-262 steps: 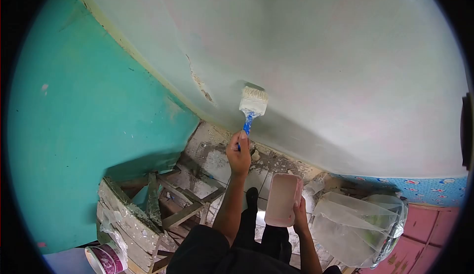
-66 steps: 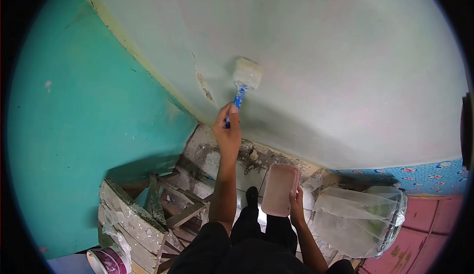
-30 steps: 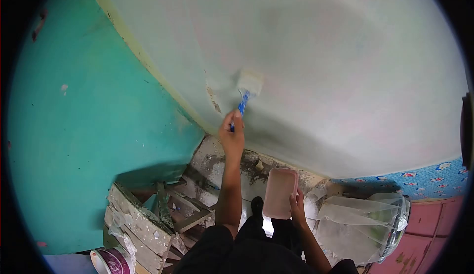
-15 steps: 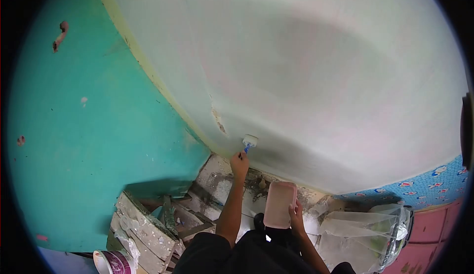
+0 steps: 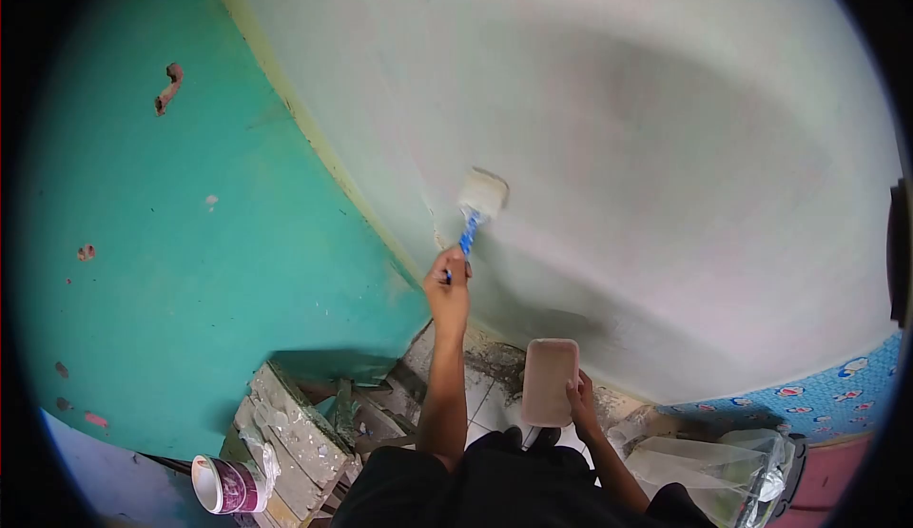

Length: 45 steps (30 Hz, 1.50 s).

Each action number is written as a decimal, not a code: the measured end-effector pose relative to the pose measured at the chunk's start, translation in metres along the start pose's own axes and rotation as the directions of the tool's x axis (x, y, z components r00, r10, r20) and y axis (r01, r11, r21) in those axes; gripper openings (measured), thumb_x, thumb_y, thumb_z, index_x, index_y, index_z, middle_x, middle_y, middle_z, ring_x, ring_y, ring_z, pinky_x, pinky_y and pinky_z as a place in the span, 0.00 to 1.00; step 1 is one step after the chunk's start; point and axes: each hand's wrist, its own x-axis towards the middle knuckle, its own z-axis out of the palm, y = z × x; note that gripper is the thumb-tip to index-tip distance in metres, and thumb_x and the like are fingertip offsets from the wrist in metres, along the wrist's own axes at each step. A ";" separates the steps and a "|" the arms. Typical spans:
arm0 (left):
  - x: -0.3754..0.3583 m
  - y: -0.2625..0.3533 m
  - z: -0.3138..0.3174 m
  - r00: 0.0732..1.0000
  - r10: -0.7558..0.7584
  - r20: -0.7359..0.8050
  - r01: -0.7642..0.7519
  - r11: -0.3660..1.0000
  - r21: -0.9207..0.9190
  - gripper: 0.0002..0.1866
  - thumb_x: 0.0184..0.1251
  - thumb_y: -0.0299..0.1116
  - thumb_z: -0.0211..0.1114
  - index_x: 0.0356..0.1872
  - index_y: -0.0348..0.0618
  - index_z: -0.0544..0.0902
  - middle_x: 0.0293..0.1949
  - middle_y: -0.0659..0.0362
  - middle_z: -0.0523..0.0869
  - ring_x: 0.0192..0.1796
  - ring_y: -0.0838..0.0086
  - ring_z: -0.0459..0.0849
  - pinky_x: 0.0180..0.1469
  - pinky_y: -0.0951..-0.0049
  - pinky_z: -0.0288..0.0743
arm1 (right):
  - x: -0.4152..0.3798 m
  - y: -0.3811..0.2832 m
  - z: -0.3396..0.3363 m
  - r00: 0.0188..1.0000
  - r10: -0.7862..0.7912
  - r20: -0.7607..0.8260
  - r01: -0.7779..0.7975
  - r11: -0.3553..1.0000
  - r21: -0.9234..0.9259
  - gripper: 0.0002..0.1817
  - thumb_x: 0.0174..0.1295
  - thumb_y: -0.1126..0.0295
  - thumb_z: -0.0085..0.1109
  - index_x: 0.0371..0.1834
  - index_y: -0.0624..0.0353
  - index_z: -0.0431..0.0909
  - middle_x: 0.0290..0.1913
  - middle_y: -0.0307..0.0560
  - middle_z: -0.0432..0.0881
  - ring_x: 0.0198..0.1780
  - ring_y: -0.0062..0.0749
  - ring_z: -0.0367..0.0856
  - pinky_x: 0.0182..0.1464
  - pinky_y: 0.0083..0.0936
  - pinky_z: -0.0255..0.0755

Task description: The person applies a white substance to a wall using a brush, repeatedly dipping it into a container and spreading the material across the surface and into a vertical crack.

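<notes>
Corner of a room: a teal wall [image 5: 190, 319], scarred with chipped patches, lies left of both hands, and a whitish wall [image 5: 647, 166], faintly mottled pink and green, rises ahead of them. The left hand [image 5: 449, 281], thumb and fingers closed around the handle, holds a flat paintbrush [image 5: 483, 197] directly ahead of itself, tilted slightly right; its blue handle is smeared white, its broad head coated off-white, with a darker edge at the tip. Whether the bristles touch the whitish wall cannot be told. The right hand [image 5: 582, 402], partly curled, grips the right side of a shallow rectangular pink tray [image 5: 550, 381], which extends leftward from it, pale inside. Below and left of the left hand stand a paint-spattered wooden frame [image 5: 295, 447] and a purple-labelled bucket [image 5: 231, 485]; right of the right hand lies clear plastic sheeting [image 5: 694, 466]
</notes>
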 end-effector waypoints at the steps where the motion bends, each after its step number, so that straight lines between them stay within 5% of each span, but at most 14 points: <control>1: -0.006 -0.029 -0.006 1.000 0.000 0.028 -0.001 0.998 0.065 0.13 0.75 0.36 0.57 0.38 0.36 0.83 0.24 0.67 0.74 0.27 0.85 0.67 0.28 0.80 0.59 | 0.004 -0.001 -0.002 1.000 -0.003 -0.004 0.003 1.000 -0.005 0.35 0.72 0.52 0.52 0.74 0.58 0.51 0.59 0.56 0.71 0.60 0.38 0.72 0.62 0.36 0.67; 7: -0.074 -0.191 -0.052 0.996 -0.075 0.057 0.046 0.913 0.406 0.18 0.74 0.40 0.58 0.34 0.32 0.81 0.21 0.61 0.75 0.26 0.78 0.71 0.29 0.71 0.64 | 0.012 -0.008 -0.012 0.999 0.030 -0.032 -0.030 0.999 -0.015 0.36 0.70 0.53 0.54 0.75 0.56 0.51 0.60 0.58 0.70 0.60 0.42 0.73 0.61 0.39 0.68; 12: -0.080 -0.252 -0.076 0.968 -0.250 0.024 0.188 0.782 0.594 0.17 0.71 0.37 0.57 0.30 0.30 0.80 0.19 0.54 0.76 0.23 0.70 0.72 0.29 0.64 0.66 | 0.011 -0.007 -0.006 0.994 0.068 -0.082 -0.072 0.996 -0.047 0.37 0.70 0.50 0.54 0.75 0.56 0.51 0.60 0.59 0.70 0.60 0.43 0.72 0.61 0.39 0.68; 15: -0.046 -0.173 -0.051 0.983 -0.171 0.063 0.108 0.824 0.556 0.17 0.70 0.35 0.57 0.29 0.28 0.79 0.18 0.52 0.75 0.21 0.70 0.71 0.28 0.63 0.66 | 0.012 -0.008 0.004 0.994 0.062 -0.095 -0.065 0.997 -0.038 0.37 0.71 0.47 0.51 0.75 0.56 0.51 0.53 0.52 0.72 0.55 0.35 0.72 0.58 0.33 0.68; 24: -0.003 0.024 -0.036 0.989 -0.124 0.085 0.115 0.988 0.107 0.12 0.73 0.34 0.59 0.40 0.34 0.83 0.21 0.70 0.73 0.24 0.87 0.68 0.27 0.81 0.60 | 0.036 -0.002 0.039 0.991 0.048 -0.124 -0.033 0.993 0.117 0.39 0.70 0.46 0.53 0.74 0.59 0.51 0.57 0.58 0.73 0.59 0.38 0.73 0.61 0.36 0.67; 30: -0.010 0.040 -0.070 0.898 -0.224 0.379 0.082 0.930 0.358 0.14 0.71 0.34 0.62 0.47 0.33 0.83 0.23 0.65 0.79 0.25 0.86 0.70 0.29 0.81 0.65 | 0.047 -0.028 0.068 0.996 -0.042 -0.085 0.055 0.986 0.156 0.38 0.72 0.48 0.50 0.75 0.59 0.50 0.57 0.56 0.73 0.59 0.38 0.73 0.61 0.34 0.66; 36: -0.025 0.029 -0.066 0.852 -0.248 0.460 0.050 0.915 0.401 0.12 0.68 0.34 0.66 0.40 0.34 0.86 0.21 0.59 0.84 0.24 0.84 0.78 0.27 0.77 0.69 | 0.040 -0.051 0.088 0.998 0.008 -0.066 0.006 0.979 0.206 0.38 0.72 0.47 0.49 0.75 0.58 0.50 0.59 0.57 0.73 0.61 0.37 0.72 0.63 0.33 0.65; 41: -0.032 0.018 -0.058 0.849 -0.187 0.493 -0.157 0.803 0.575 0.11 0.67 0.35 0.65 0.32 0.36 0.84 0.22 0.51 0.84 0.23 0.64 0.83 0.28 0.69 0.74 | 0.034 -0.061 0.099 0.998 -0.007 -0.059 0.019 0.979 0.202 0.38 0.72 0.46 0.49 0.75 0.60 0.50 0.60 0.58 0.72 0.62 0.37 0.71 0.64 0.33 0.64; 45: -0.036 0.004 -0.050 0.857 0.026 0.514 -0.381 0.702 0.601 0.11 0.66 0.37 0.63 0.30 0.39 0.83 0.23 0.48 0.83 0.25 0.50 0.82 0.29 0.59 0.76 | 0.035 -0.055 0.103 0.997 -0.041 -0.062 0.051 0.983 0.177 0.39 0.72 0.46 0.48 0.75 0.61 0.49 0.62 0.59 0.71 0.63 0.38 0.70 0.66 0.33 0.63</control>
